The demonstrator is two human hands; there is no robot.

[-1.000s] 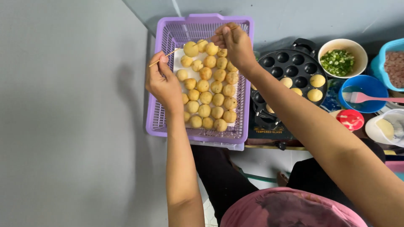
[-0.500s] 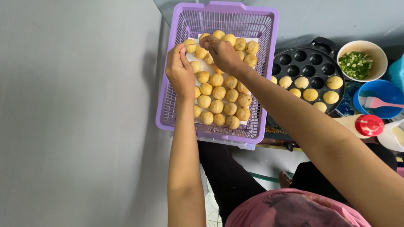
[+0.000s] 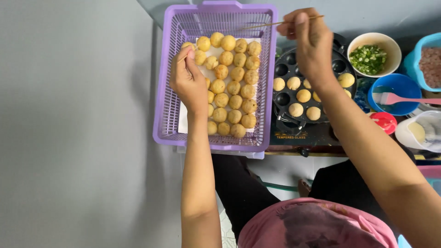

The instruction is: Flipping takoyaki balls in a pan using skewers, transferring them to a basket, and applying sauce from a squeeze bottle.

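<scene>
Nearest the camera, a pink garment (image 3: 317,225) is seen at the bottom edge, with both forearms stretched away from it. Farther out on the left, the purple basket (image 3: 165,115) is lined with white paper and is filled with rows of golden fried balls (image 3: 234,87). The left hand (image 3: 189,82) rests over the basket's left side, its fingertips pinched together on a ball in the far-left corner.

Compared with half a second ago, the right hand (image 3: 308,41) has been lifted out of the basket and carried to the right; it is now held above the black round-welled pan (image 3: 287,59). Its fingers are closed on a thin wooden skewer (image 3: 275,24), which points left across the basket's far right corner with nothing on its tip. From this it is judged that a ball has just been dropped off and that the pan is being returned to.

In the pan, several paler balls (image 3: 303,95) sit in the near wells, while the far-left wells are empty. To the right, a bowl of chopped green onion (image 3: 368,59), a blue bowl with a pink brush (image 3: 395,98), a small red lid (image 3: 383,121) and a white jug (image 3: 418,132) are crowded just beside the pan, so little room is left on that side.
</scene>
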